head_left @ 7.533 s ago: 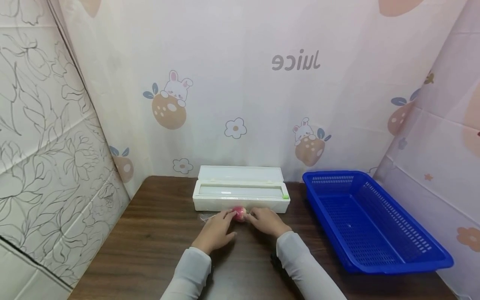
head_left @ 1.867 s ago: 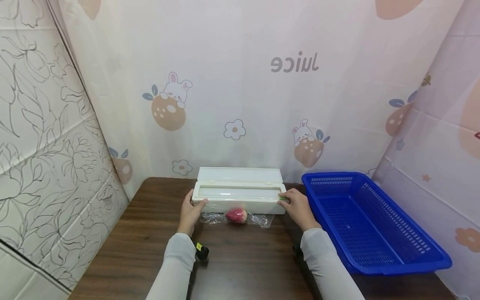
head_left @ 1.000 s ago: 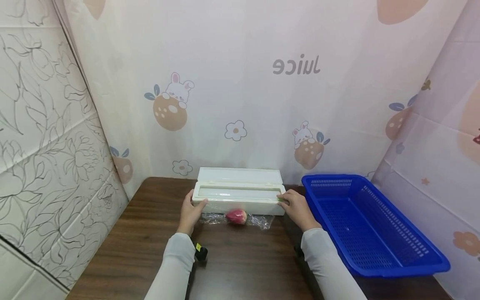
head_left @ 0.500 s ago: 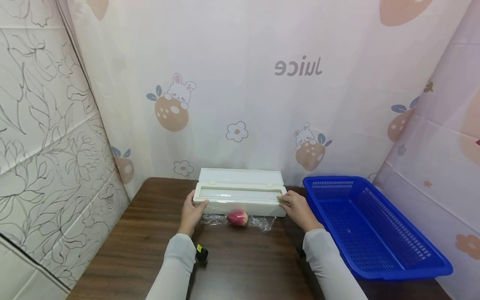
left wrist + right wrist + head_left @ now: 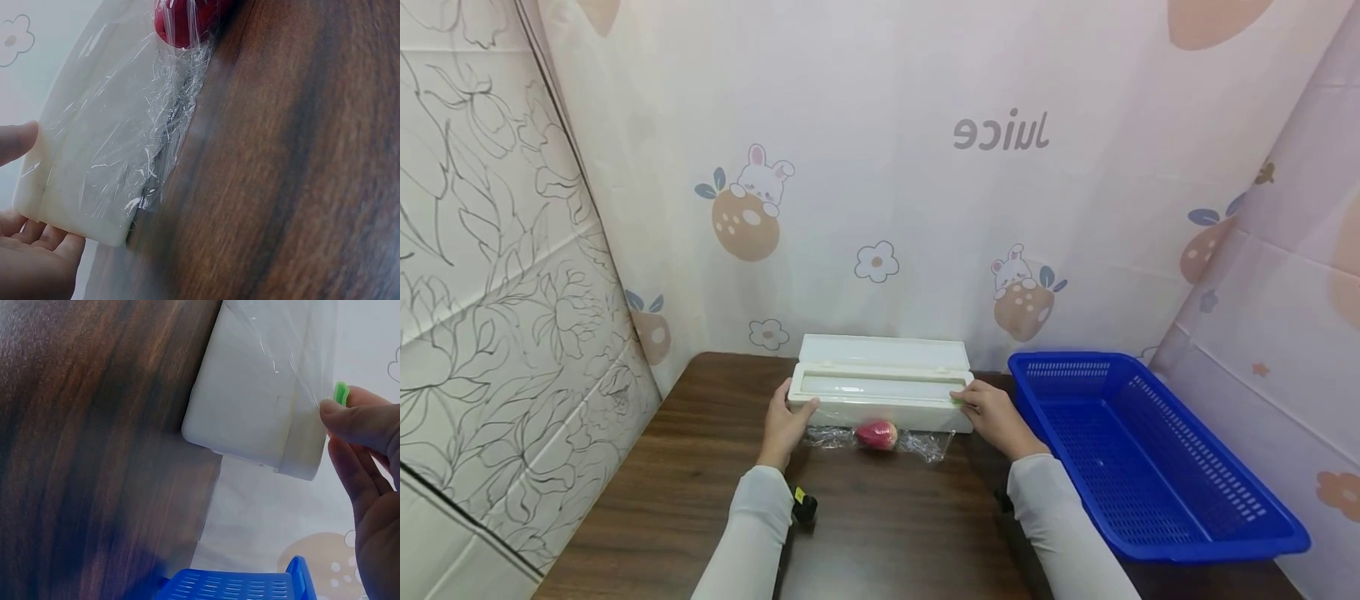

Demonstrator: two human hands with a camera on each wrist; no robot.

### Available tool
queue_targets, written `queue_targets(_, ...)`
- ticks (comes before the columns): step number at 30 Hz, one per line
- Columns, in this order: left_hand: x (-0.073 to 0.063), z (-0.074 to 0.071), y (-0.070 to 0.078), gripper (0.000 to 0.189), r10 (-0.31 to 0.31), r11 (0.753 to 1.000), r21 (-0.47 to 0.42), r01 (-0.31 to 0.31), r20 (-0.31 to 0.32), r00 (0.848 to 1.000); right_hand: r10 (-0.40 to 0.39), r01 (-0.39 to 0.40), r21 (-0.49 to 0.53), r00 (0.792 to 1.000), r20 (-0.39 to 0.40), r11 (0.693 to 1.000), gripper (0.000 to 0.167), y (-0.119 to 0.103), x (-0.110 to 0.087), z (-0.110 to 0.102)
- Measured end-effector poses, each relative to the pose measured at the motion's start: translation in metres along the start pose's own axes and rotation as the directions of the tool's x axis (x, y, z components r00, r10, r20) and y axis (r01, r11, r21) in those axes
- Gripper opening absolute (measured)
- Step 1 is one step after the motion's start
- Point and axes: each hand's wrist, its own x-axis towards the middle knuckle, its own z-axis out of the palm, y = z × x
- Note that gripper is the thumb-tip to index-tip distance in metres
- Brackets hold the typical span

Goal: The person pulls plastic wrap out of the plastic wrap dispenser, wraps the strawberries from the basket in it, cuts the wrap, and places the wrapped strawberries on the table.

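A white cling film dispenser (image 5: 895,412) lies on the table with its lid tipped back. My left hand (image 5: 781,429) grips its left end, thumb on the front edge and fingers under the end in the left wrist view. At the right end, my right hand (image 5: 996,417) pinches a small green slider (image 5: 340,394) between thumb and forefinger. Clear film (image 5: 125,150) runs from the dispenser down its front. Wrapped in that film, a red fruit (image 5: 877,434) with a pale yellowish end lies against the front. Crumpled film spreads to both sides of the fruit.
A blue plastic basket (image 5: 1172,546) with slotted walls stands at the right of the brown wooden table (image 5: 700,500). Printed curtains (image 5: 880,167) hang behind and at the sides. A dark wrist camera (image 5: 805,507) sits at my left sleeve.
Several seconds ago both hands were at the fruit; they have since moved out to the dispenser's ends. Lately my right hand has shifted the green slider slightly left. The fruit stays put.
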Motion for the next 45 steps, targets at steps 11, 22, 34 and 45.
queue_targets(11, 0.0, 0.0, -0.002, 0.078, 0.013, 1.0, -0.009, -0.013, -0.001, 1.0, -0.052, 0.051, 0.021, 0.994, 0.093, 0.999, 0.038, 0.0, 0.004, -0.003)
queue_targets(22, 0.002, 0.004, 0.004, 0.079, 0.019, 1.0, -0.017, -0.018, 0.012, 1.0, 0.079, -0.087, 0.05, 0.987, 0.142, 0.995, 0.034, -0.004, 0.004, -0.012)
queue_targets(34, 0.001, 0.002, 0.004, 0.077, 0.008, 1.0, -0.013, -0.008, 0.006, 1.0, 0.253, -0.256, -0.046, 0.965, -0.063, 0.965, 0.025, -0.033, 0.012, 0.005)
queue_targets(45, -0.001, -0.002, 0.002, 0.077, 0.005, 1.0, -0.017, -0.005, 0.016, 1.0, 0.318, -0.322, -0.067, 0.946, -0.062, 0.944, 0.022, -0.034, 0.011, 0.02)
